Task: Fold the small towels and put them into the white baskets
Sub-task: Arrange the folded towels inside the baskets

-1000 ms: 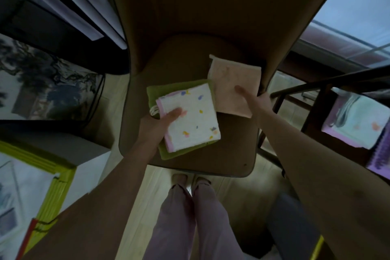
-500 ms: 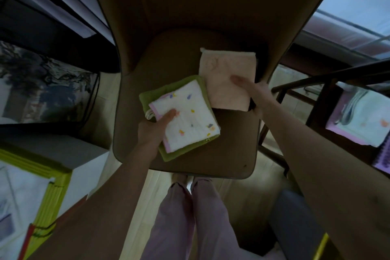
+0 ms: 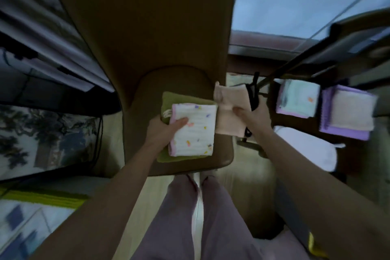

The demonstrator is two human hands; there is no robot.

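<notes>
Folded towels (image 3: 193,131) (speckled atop green)

Dim interior; cool daylight entering through window (image 3: 306,0) upper right; edges bending wide-angle, motion blur smearing right side.

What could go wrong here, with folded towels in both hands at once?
The white spotted towel lies loose on the green towel, with only the left hand pinching one side, so it might slide off or unfold. The peach towel in the right hand sits past the chair seat edge, near a dark strap; it could snag or drop to the floor.
</notes>
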